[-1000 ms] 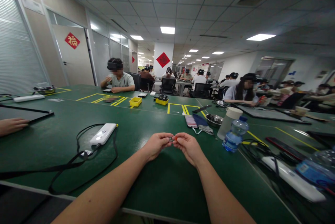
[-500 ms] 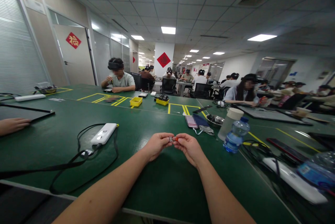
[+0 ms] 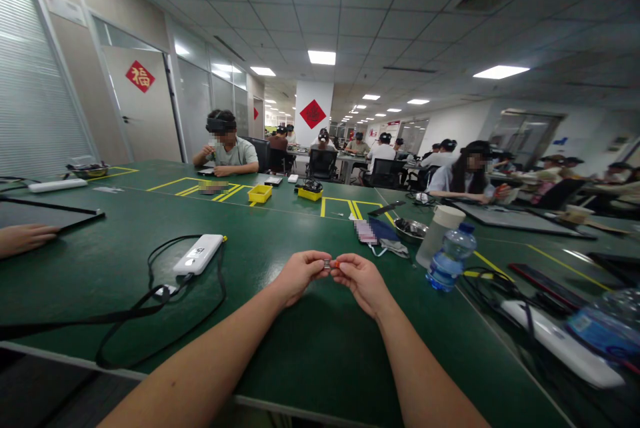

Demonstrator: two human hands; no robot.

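Tiny metal part [image 3: 327,264] meets an orange piece [image 3: 337,263] between our hands above the green table [image 3: 300,361]: left hand [image 3: 300,275] pinches the metal, right hand [image 3: 363,281] the orange, fingertips closed tight. Across the table, a yellow tray [image 3: 309,195] holds something black; both pinched pieces are too small to identify.

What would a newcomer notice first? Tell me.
The left hand and right hand meet mid-frame above the green table, pinching a tiny silver-and-orange part between them. A white power bank lies to their left, a water bottle stands to their right.
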